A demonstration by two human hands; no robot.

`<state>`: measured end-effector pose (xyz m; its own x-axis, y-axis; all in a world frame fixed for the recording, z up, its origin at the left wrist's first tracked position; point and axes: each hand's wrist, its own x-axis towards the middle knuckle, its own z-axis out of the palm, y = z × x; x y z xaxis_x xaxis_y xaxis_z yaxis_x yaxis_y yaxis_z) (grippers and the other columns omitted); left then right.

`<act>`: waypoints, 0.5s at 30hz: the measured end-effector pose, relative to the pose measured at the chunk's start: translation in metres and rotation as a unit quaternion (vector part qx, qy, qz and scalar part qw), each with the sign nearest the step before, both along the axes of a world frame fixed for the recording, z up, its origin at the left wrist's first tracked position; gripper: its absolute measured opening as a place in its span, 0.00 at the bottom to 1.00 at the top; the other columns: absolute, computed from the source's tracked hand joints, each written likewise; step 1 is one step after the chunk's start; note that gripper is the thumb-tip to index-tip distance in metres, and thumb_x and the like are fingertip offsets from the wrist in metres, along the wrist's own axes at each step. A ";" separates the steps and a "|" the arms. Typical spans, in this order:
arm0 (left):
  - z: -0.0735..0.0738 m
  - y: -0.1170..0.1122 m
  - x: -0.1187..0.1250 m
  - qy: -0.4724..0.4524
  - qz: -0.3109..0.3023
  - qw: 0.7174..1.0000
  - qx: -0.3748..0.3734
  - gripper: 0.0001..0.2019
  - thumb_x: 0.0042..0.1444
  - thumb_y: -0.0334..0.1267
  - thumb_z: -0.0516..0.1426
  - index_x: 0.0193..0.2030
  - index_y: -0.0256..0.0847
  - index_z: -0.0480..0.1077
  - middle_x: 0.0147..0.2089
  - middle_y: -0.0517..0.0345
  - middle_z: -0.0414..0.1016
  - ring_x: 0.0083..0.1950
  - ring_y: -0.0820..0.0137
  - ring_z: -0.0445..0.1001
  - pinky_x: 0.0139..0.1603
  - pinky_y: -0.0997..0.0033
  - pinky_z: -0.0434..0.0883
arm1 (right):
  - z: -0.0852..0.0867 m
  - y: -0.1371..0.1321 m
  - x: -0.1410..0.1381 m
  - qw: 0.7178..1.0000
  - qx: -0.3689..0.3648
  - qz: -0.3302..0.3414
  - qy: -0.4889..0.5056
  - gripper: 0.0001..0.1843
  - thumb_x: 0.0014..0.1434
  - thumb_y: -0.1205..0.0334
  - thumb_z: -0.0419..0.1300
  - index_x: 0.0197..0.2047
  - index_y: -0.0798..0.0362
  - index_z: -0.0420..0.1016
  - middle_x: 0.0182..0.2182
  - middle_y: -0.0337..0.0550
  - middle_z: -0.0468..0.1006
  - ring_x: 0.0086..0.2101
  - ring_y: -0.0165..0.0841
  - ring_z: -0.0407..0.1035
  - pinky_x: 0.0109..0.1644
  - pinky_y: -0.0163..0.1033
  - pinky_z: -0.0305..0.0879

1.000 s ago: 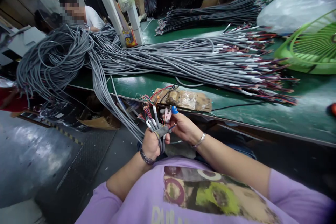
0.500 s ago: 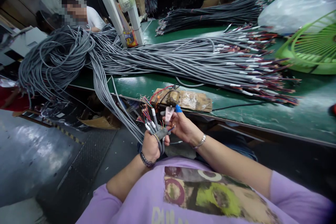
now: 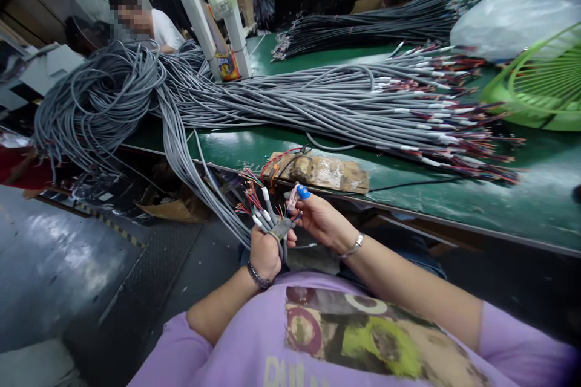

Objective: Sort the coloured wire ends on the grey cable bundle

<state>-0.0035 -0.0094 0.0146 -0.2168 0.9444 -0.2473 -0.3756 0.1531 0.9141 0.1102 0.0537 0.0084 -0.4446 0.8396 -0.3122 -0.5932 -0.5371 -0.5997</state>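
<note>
My left hand (image 3: 263, 254) is closed round a small bundle of grey cables (image 3: 269, 217), ends up, with thin coloured wires fanning out of them. The cables run down and left from the big heap on the bench. My right hand (image 3: 320, 217) is just to the right of those ends, pinching a small pale piece (image 3: 293, 196) among the wires. A blue cap covers one fingertip (image 3: 303, 192) of my right hand. Both hands hover below the front edge of the green bench (image 3: 408, 193).
A long pile of grey cables with stripped coloured ends (image 3: 345, 103) lies across the bench. A taped brown block with wires (image 3: 318, 170) sits at its front edge. A green fan guard (image 3: 540, 84) and a plastic bag (image 3: 512, 9) are at right. Another person (image 3: 140, 21) sits far left.
My hands have stayed almost in place; the right fingers shifted slightly at the wire ends. The view has drifted a little to the left.
</note>
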 end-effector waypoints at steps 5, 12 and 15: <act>0.000 0.003 0.001 0.007 0.000 1.000 -0.018 0.15 0.41 0.46 0.66 0.23 0.35 0.71 0.17 0.61 0.70 0.17 0.77 0.66 0.18 0.78 0.64 | 0.002 0.001 0.001 1.000 -0.026 -0.014 -0.009 0.13 0.50 0.53 0.68 0.33 0.54 0.77 0.27 0.40 0.77 0.27 0.27 0.67 0.28 0.32 0.63; -0.004 0.003 0.000 0.018 -0.015 0.999 -0.025 0.15 0.41 0.46 0.65 0.20 0.35 0.69 0.16 0.60 0.69 0.16 0.76 0.66 0.18 0.77 0.65 | 0.004 0.000 -0.002 0.999 -0.034 -0.032 -0.008 0.10 0.52 0.55 0.67 0.32 0.53 0.78 0.30 0.41 0.80 0.28 0.28 0.67 0.31 0.33 0.63; -0.003 0.003 -0.001 0.016 -0.011 0.999 -0.030 0.15 0.41 0.46 0.66 0.21 0.35 0.70 0.16 0.60 0.69 0.16 0.77 0.66 0.18 0.77 0.65 | 0.002 0.000 -0.002 0.999 -0.029 -0.020 0.002 0.11 0.54 0.52 0.65 0.33 0.52 0.77 0.30 0.41 0.79 0.27 0.28 0.67 0.31 0.34 0.63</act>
<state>-0.0041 -0.0065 0.0119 -0.2047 0.9326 -0.2973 -0.3420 0.2164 0.9144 0.1077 0.0533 0.0100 -0.4126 0.8371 -0.3593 -0.6166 -0.5469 -0.5662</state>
